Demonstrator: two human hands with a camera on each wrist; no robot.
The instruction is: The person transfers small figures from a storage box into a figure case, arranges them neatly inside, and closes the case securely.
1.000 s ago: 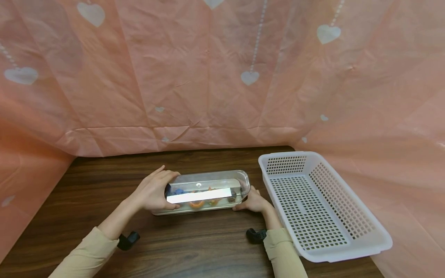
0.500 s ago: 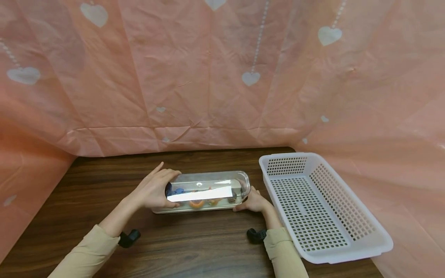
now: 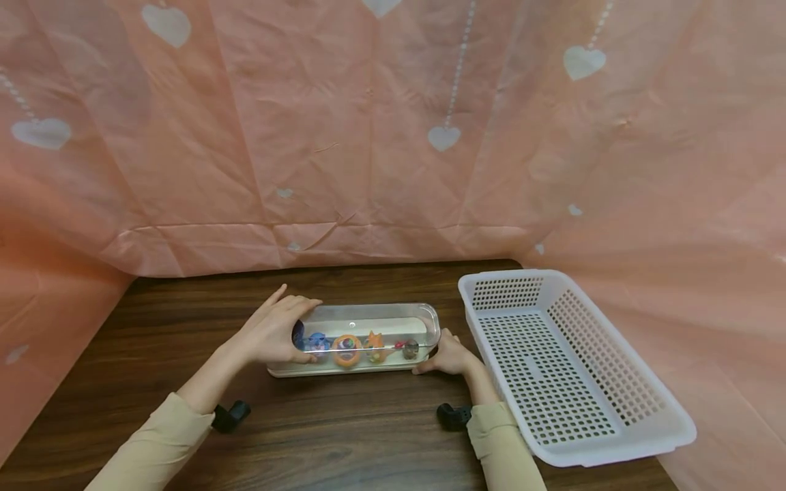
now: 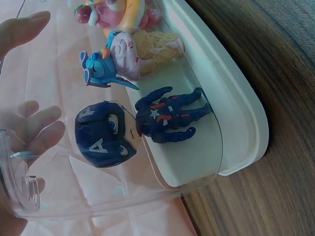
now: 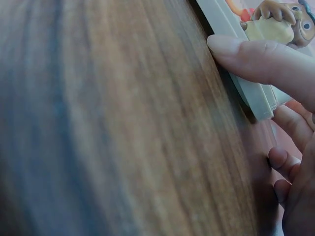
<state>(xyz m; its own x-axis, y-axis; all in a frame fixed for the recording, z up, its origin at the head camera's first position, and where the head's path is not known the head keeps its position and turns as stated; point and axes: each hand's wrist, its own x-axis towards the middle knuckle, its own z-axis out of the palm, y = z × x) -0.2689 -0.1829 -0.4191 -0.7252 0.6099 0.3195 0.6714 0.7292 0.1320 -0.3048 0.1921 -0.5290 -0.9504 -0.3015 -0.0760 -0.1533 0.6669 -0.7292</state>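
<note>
A long display case lies crosswise in the head view, with a transparent cover (image 3: 368, 312) over a white base (image 3: 362, 372). My left hand (image 3: 274, 333) grips the cover's left end, thumb at the near side and fingers at the far side. At the right end, my right hand (image 3: 451, 355) holds the base, its thumb (image 5: 261, 59) along the rim. Inside stand several toy figures: a dark blue helmeted figure (image 4: 106, 132), a blue creature on an ice cream cone (image 4: 160, 51), an orange ring-shaped figure (image 3: 346, 351), an orange figure (image 3: 374, 346) and a brown figure (image 5: 275, 19).
A white perforated plastic basket (image 3: 531, 365) stands right of the case, beside the right forearm. Everything rests on a dark wood-grain table (image 3: 344, 429). Pink cloth (image 3: 368, 170) with white hearts hangs behind and along both sides.
The case has tilted slightly in my hands. The bright glare has left the cover, and the figures inside show plainly. Both hands keep nearly the same places.
</note>
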